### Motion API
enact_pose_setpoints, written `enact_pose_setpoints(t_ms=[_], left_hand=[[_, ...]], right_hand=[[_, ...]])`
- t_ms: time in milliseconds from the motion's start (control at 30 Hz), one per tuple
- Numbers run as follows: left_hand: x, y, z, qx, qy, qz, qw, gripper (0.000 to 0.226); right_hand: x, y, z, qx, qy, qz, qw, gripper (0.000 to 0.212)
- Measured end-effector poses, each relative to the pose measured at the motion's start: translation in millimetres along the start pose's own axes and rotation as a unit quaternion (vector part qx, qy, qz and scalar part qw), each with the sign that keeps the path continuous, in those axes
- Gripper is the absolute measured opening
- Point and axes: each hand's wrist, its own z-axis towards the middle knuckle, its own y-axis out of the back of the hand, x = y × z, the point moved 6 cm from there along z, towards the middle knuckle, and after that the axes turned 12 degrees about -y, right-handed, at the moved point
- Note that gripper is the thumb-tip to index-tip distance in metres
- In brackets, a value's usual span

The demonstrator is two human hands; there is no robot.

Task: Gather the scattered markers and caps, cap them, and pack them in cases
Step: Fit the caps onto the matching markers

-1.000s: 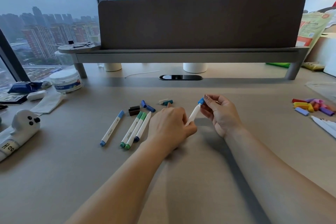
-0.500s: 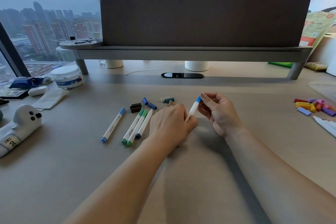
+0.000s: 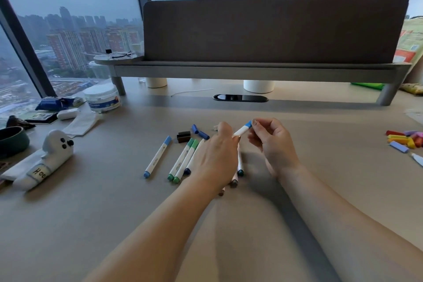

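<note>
My left hand [image 3: 217, 158] holds the white barrel of a marker [image 3: 241, 131] above the desk. My right hand [image 3: 272, 142] pinches that marker's blue cap end [image 3: 248, 124]. On the desk to the left lie a blue-capped marker [image 3: 158, 157], two green-capped markers [image 3: 183, 160] and a dark-blue one [image 3: 194, 155], side by side. More markers [image 3: 239, 165] show partly under my left hand. Loose caps lie behind them: two black [image 3: 183, 136], two blue [image 3: 199, 131], a pale one [image 3: 215, 127].
A white ghost-shaped pencil case [image 3: 43, 160] lies at the left. A pile of coloured caps [image 3: 405, 138] and a white marker [image 3: 417, 158] sit at the right edge. A tub [image 3: 103, 97], wipes and a dark bowl [image 3: 12, 141] stand at the far left. A shelf with a divider panel [image 3: 263, 71] spans the back.
My left hand has moved up and its fingers have loosened along the barrel, uncovering markers lying beneath it. My right hand keeps its pinch on the blue cap end.
</note>
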Motion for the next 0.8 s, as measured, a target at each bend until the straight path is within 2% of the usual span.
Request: enact_pose_setpoints(t_ms=[100, 167, 300, 400, 533, 800], left_hand=[[32.5, 21.2, -11.8, -0.053, 0.063, -0.004, 0.997, 0.021], [61.7, 41.3, -26.0, -0.082, 0.119, 0.061, 0.988, 0.022], [102.1, 65.6, -49.0, -0.074, 0.210, 0.171, 0.960, 0.028], [107.4, 60.2, -53.3, -0.020, 0.251, 0.198, 0.947, 0.034], [109.7, 52.1, -54.8, 0.018, 0.268, 0.226, 0.937, 0.036], [117.9, 48.6, -49.2, 0.031, 0.265, 0.229, 0.936, 0.038]], right_hand=[[-4.2, -8.8, -2.0, -0.005, 0.043, -0.154, 0.987, 0.008], [-4.6, -10.5, -0.1, -0.018, 0.066, -0.234, 0.970, 0.010], [-4.4, -16.2, 4.6, -0.032, 0.087, -0.296, 0.951, 0.017], [-4.3, -17.9, 10.4, -0.057, 0.085, -0.303, 0.948, 0.017], [-8.7, -10.2, 22.2, -0.102, 0.049, -0.251, 0.961, 0.016], [-12.1, -18.6, 24.0, -0.067, 0.041, -0.306, 0.949, 0.009]])
